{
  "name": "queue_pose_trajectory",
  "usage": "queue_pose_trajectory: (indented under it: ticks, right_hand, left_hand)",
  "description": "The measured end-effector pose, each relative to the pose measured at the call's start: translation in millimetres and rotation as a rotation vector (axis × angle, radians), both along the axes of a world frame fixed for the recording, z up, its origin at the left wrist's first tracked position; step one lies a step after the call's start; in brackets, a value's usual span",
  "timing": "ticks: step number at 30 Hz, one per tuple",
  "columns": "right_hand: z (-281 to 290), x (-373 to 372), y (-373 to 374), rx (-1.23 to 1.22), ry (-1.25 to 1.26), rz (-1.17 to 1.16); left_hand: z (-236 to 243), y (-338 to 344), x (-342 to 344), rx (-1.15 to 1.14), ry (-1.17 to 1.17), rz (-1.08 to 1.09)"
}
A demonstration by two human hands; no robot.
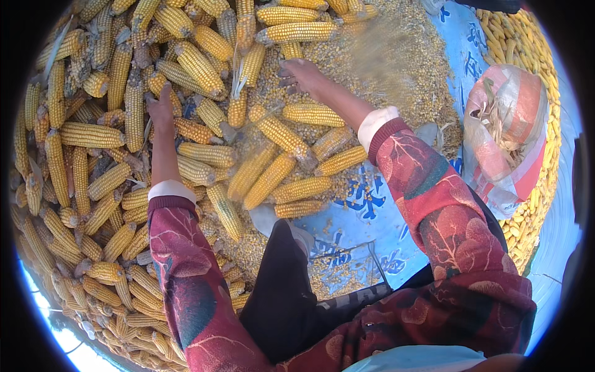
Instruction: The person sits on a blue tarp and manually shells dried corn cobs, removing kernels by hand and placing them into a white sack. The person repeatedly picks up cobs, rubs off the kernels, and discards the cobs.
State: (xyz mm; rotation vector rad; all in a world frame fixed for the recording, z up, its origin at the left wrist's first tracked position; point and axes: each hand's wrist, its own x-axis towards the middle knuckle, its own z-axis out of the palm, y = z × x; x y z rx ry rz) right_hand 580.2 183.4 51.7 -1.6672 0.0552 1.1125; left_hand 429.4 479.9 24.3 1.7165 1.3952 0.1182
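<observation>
My left hand (161, 110) reaches into the heap of yellow corn cobs at the left, its thumb and fingers apart. It is beside an ear of corn (134, 115) and seems to hold nothing. Farther right, my right hand (304, 75) hangs over loose corn kernels (415, 68), fingers spread and nothing in them. Between my arms lie several cobs, among them a long ear of corn (279, 131) and a motion-blurred ear of corn (251, 170). A brownish blur (384, 53) crosses the kernels beyond my right hand; what it is I cannot tell.
Under the kernels spreads a blue printed sheet (365, 232). A red-and-white woven sack (527, 108) holding dry husks stands at the right, before another corn pile (520, 37). My dark-trousered leg (279, 291) is at the lower middle, near a wire-like piece (378, 266).
</observation>
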Motion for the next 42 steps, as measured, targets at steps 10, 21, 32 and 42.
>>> queue_pose_trajectory:
  ticks: [10, 21, 32, 42]
  right_hand:
    - [-39, 9, 66, 0.015, 0.072, -0.166]
    - [-40, 31, 89, 0.107, -0.103, -0.002]
    - [-23, 39, 83, 0.064, -0.195, 0.313]
    - [-31, 22, 76, -0.013, -0.190, 0.292]
  left_hand:
    - [-5, -35, 19, -0.412, -0.401, 0.334]
    - [-8, -32, 25, -0.706, -0.775, 0.263]
    - [12, -44, 30, -0.805, -0.695, 0.218]
    - [12, -66, 34, -0.811, -0.467, 0.116]
